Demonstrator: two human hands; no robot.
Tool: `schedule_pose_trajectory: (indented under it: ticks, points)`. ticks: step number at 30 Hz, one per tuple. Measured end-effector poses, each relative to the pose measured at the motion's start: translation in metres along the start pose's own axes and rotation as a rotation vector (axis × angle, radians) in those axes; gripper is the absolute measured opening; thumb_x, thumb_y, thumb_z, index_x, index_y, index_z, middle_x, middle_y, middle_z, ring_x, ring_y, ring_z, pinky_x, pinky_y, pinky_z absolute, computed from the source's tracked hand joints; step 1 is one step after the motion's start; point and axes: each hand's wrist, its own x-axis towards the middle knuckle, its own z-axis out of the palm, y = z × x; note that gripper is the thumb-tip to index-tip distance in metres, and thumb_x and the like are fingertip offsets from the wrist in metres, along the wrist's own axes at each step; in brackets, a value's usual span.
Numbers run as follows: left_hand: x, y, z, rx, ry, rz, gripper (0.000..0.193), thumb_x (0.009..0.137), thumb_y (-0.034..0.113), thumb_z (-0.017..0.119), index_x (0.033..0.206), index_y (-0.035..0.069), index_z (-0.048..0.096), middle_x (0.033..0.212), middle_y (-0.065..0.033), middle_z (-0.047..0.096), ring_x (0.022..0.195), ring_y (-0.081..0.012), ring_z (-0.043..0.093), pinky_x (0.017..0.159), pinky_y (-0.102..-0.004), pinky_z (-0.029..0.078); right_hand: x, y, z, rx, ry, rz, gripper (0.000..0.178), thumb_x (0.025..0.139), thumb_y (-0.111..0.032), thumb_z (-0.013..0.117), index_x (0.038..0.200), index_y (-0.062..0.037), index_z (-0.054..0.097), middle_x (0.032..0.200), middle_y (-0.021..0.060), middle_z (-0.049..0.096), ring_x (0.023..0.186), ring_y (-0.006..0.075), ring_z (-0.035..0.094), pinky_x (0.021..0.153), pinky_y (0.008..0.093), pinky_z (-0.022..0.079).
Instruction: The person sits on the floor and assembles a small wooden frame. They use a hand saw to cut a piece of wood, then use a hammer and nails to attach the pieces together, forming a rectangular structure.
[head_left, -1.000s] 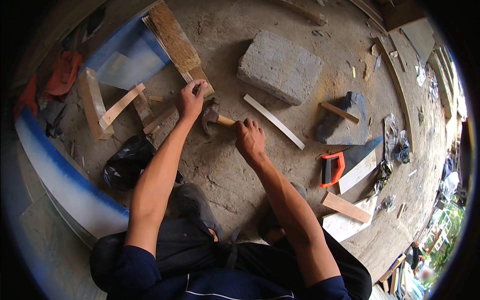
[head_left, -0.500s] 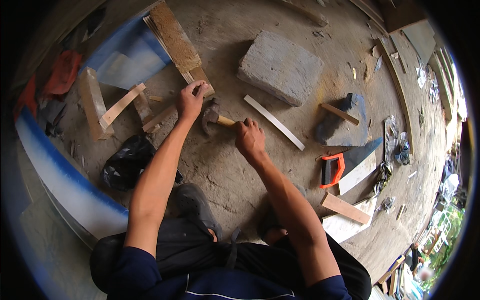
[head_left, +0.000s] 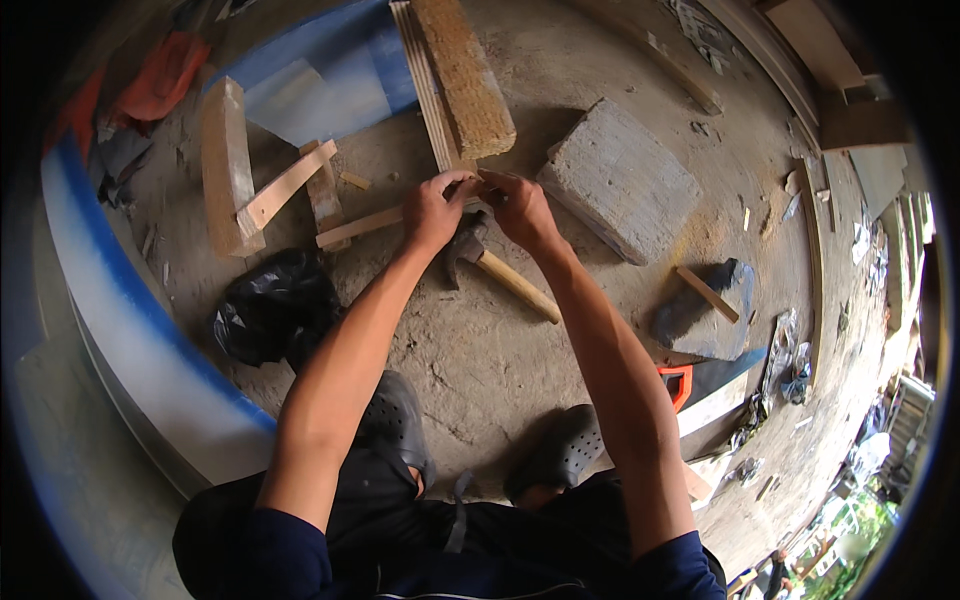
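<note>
My left hand [head_left: 434, 214] and my right hand [head_left: 522, 211] meet with pinched fingers at the near end of a thin-edged wooden piece [head_left: 432, 95]. Whatever the fingertips hold is too small or hidden to make out. Just below my hands a claw hammer [head_left: 518, 287] lies on the ground, its wooden handle pointing toward my right forearm. A thick, rough wooden block [head_left: 468, 80] rests against the wooden piece. One wooden strip [head_left: 365, 226] runs from the left toward my left hand.
At the right sit a grey concrete block [head_left: 622, 185] and a dark stone [head_left: 708, 315] with a wood stick on it. An orange-handled saw [head_left: 678, 386] shows partly behind my right arm. Nailed timber [head_left: 228, 165], a black plastic bag [head_left: 275, 310] and a blue-white panel [head_left: 150, 320] lie left.
My right hand has let go of the hammer, which now lies on the ground, and has moved up to meet my left hand. The whole view has shifted. My right forearm now covers the white strip's place.
</note>
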Motion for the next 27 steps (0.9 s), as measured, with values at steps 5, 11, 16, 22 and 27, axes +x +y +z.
schedule_pose_trajectory:
  ticks: [5,11,16,22,27]
  points:
    - [0.0,0.004,-0.003,-0.029,0.014,0.066,0.024,0.087,0.029,0.068,0.095,0.007,0.071,0.084,-0.0141,0.07,0.079,-0.0309,0.069,0.068,-0.0358,0.052,0.014,0.011,-0.012,-0.115,-0.225,-0.156,0.02,0.083,-0.005,0.065,0.103,-0.0039,0.068,0.096,0.0169,0.066,0.09,0.036,0.065,0.076,0.0409,0.051]
    - [0.002,0.002,-0.005,-0.022,-0.002,0.051,0.023,0.088,0.027,0.068,0.096,0.006,0.072,0.084,-0.0156,0.07,0.079,-0.0316,0.069,0.068,-0.0363,0.052,0.024,0.015,-0.012,-0.231,-0.304,-0.294,0.025,0.08,0.003,0.057,0.102,-0.0036,0.066,0.094,0.0166,0.065,0.088,0.0367,0.064,0.076,0.043,0.053]
    - [0.003,0.004,-0.007,0.002,-0.008,0.06,0.021,0.088,0.024,0.068,0.096,0.006,0.072,0.086,-0.0145,0.071,0.08,-0.0287,0.07,0.069,-0.0347,0.052,0.024,0.015,-0.01,-0.263,-0.308,-0.283,0.027,0.08,0.004,0.053,0.103,-0.002,0.064,0.095,0.0178,0.064,0.09,0.0377,0.064,0.076,0.0438,0.053]
    - [0.001,0.01,-0.006,0.049,-0.012,0.027,0.019,0.088,0.019,0.068,0.099,0.004,0.071,0.091,-0.0127,0.072,0.083,-0.0229,0.071,0.072,-0.0315,0.053,0.017,0.016,-0.006,-0.313,-0.304,-0.247,0.026,0.082,0.002,0.052,0.106,-0.001,0.062,0.099,0.0185,0.063,0.093,0.0374,0.063,0.077,0.0435,0.052]
    - [-0.001,0.009,-0.002,-0.012,0.04,0.048,0.018,0.088,0.025,0.066,0.095,0.009,0.072,0.085,-0.0133,0.071,0.078,-0.0303,0.069,0.067,-0.0356,0.052,0.015,0.014,-0.006,-0.286,-0.278,-0.26,0.023,0.084,-0.001,0.053,0.105,-0.0006,0.062,0.101,0.0186,0.064,0.093,0.0374,0.063,0.078,0.0429,0.053]
